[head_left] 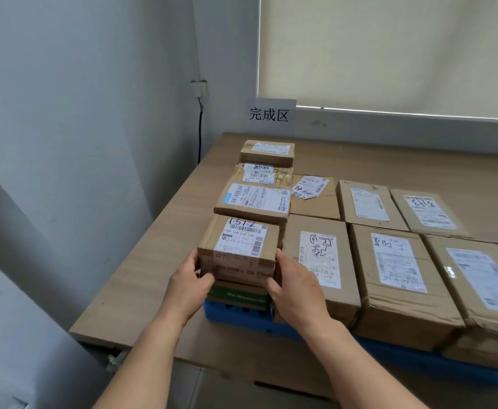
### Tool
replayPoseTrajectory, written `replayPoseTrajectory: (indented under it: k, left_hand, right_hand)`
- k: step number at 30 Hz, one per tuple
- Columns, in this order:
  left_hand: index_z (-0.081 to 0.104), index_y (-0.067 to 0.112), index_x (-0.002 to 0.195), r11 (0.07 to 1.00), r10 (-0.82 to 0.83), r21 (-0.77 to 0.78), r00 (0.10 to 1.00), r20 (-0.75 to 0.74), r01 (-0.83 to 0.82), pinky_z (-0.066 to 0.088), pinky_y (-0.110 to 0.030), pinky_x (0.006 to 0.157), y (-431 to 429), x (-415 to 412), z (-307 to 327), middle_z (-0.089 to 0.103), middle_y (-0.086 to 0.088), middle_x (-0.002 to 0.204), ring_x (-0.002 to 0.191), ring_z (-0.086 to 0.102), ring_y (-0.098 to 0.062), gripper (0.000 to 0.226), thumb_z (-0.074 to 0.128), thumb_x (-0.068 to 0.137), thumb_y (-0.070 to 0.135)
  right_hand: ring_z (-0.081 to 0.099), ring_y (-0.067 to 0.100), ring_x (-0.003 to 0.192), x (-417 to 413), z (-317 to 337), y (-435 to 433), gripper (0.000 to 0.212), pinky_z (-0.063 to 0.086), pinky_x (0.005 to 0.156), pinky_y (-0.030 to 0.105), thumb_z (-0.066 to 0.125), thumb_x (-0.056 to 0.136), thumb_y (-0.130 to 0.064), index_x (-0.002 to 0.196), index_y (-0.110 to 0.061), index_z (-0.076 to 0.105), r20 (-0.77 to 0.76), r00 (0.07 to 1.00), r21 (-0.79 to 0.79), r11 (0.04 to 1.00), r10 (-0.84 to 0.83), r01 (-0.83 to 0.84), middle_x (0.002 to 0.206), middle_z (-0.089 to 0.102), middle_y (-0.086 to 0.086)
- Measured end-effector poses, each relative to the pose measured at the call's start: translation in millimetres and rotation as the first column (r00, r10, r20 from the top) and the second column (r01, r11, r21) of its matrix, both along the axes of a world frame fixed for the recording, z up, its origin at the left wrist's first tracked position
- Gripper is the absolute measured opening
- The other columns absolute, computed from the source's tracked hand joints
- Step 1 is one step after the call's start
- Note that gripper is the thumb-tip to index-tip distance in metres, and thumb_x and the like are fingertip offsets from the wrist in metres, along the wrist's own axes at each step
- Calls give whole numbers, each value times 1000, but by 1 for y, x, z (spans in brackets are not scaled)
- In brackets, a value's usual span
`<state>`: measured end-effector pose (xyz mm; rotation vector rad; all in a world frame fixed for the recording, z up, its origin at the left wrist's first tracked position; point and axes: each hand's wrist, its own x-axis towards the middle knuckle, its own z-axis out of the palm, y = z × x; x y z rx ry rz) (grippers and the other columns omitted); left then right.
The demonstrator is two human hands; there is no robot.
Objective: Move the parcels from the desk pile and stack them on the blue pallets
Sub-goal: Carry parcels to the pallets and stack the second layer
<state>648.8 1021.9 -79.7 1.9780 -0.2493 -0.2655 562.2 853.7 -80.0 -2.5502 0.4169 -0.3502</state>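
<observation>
Head view: looking forward and down at a corner of a room, two bare forearms reaching out from the bottom edge.
Wall (64, 113): pale grey, on the left, with a black cable hanging from a small socket near the corner.
Blind (389, 48): cream, drawn down over the window at upper right.
Cardboard sheet (141, 261): brown, spread flat under the pallet and out to the wall.
Pallet (241, 318): blue, lying on the sheet; only its near edge shows beneath the parcels.
Large parcels (401, 278): brown boxes with white labels, laid flat side by side in two rows across the pallet, touching each other.
Left column (256, 199): smaller parcels stacked along the pallet's left edge, running back toward the sign.
Sign (271, 115): white paper with three black characters, standing upright behind the column.
Held parcel (241, 249): small brown box marked "1512" by hand on its label, at the near end of the left column, sitting on a green box (237, 293).
Left hand (187, 287): grasping the held parcel's left side, thumb on its front face.
Right hand (296, 287): grasping the held parcel's right side, fingers wrapped round the near corner.
</observation>
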Motion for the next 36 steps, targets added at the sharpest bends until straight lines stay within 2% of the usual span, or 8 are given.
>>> replayPoseTrajectory:
  k: [10,12,15,18,24,28,32,36]
  left_hand:
    - [52,36,106,999,-4,35,1000,11,4,44,-20,77,0,3,-2,56,14,105,108,54,-15,37,53,88,4]
    - [51,32,120,999,-10,33,1000,11,10,45,-21,81,1,2,-1,57,13,109,113,54,-15,43,55,87,5]
    - [24,29,148,999,-28,21,1000,13,28,40,-26,94,2,-2,1,50,10,128,122,45,-12,70,55,88,9]
    - [13,27,151,1000,-24,-3,998,57,24,33,-26,100,5,-7,0,36,6,145,131,35,-10,76,55,89,11]
    - [24,26,147,988,150,-73,951,269,-135,31,-41,109,0,-30,12,34,0,149,136,31,-16,70,58,88,40]
    - [35,20,143,987,151,-21,858,491,-162,29,-33,105,-11,-52,25,41,-3,144,133,30,-11,76,44,78,59]
    - [50,10,133,986,57,75,716,696,-151,33,-36,102,-28,-80,30,50,-10,138,127,37,-16,64,42,85,51]
    - [55,9,128,976,-27,162,655,755,-146,34,-42,103,-57,-120,29,53,-11,135,127,38,-20,60,44,85,48]
  right_hand:
    - [53,12,103,2,3,-1,40,48,89,31,56,90,-31,128,-31,44,0,1000,-31,999,14,-14,114,59,-8]
    - [52,12,106,1,4,-1,43,46,92,30,56,90,-31,131,-31,41,-6,1000,-31,999,20,-20,117,57,-8]
    - [47,14,115,-2,8,-3,50,42,98,28,56,91,-31,138,-26,36,-28,999,-33,999,26,-27,127,53,-4]
    - [42,15,123,-12,14,-6,60,35,104,28,54,92,-35,145,-21,28,-44,999,-79,997,19,-22,134,47,-2]
    - [42,15,124,-36,22,-20,58,34,102,27,54,92,-38,143,-20,35,72,996,-166,984,-48,59,133,48,-1]
    - [54,22,114,-53,23,-32,50,43,95,32,65,86,-30,131,-12,52,189,980,-258,960,-63,111,124,58,5]
    - [61,26,106,-75,27,-51,49,49,87,39,75,77,-24,121,-8,61,243,969,-343,930,-48,132,116,64,8]
    - [64,29,96,-113,36,-77,50,53,77,41,80,70,-21,114,-6,64,276,960,-397,905,-43,155,108,66,11]
